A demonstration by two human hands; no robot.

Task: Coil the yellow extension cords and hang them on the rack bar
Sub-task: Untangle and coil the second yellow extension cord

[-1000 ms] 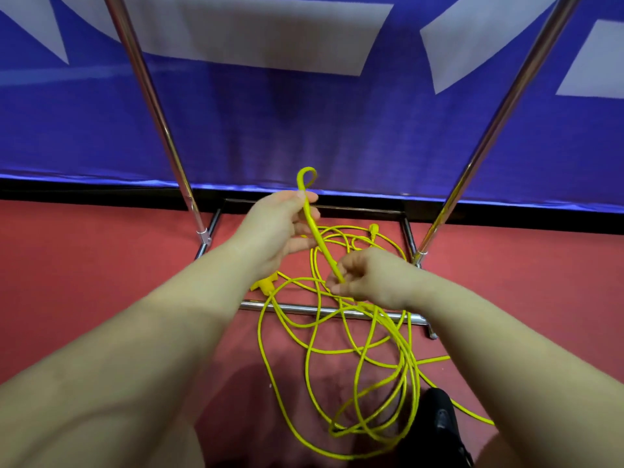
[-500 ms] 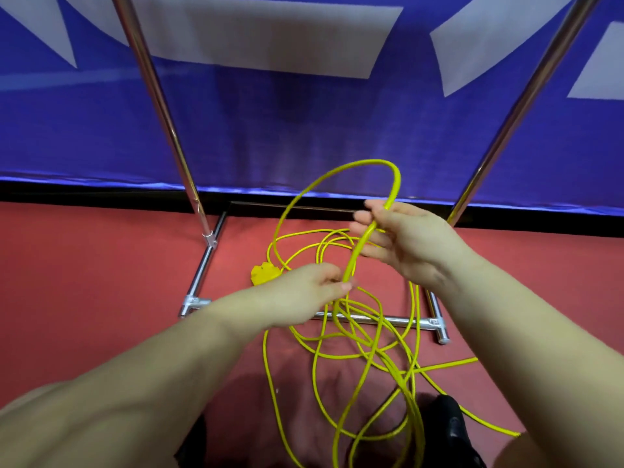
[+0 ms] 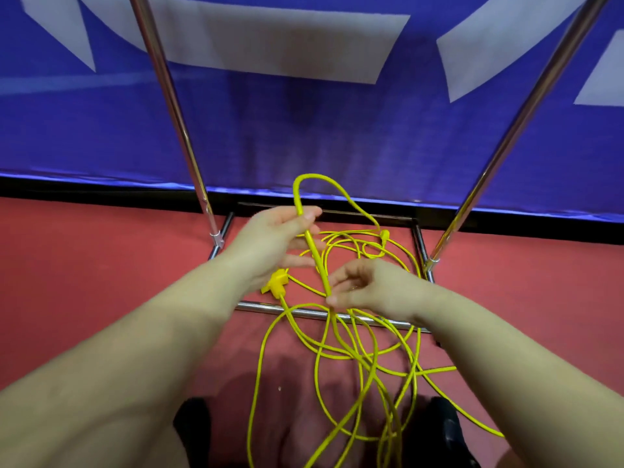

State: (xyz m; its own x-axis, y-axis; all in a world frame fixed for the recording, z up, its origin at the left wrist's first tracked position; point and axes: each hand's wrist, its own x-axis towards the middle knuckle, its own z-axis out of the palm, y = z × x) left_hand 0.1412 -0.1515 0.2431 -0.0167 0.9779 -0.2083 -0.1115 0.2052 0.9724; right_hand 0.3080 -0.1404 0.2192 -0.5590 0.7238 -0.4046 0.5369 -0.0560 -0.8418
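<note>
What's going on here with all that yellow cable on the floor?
A person is gathering a yellow extension cord into loops. The left hand holds the top of a raised loop, and the right hand pinches the same strand lower down. Most of the cord lies tangled on the red floor across the base of a metal rack. Nothing hangs on the rack in this view.

Yellow extension cord, tangled loops on floor, one strand raised

Blue banner with white shapes behind; red floor; black shoes at bottom.
</note>
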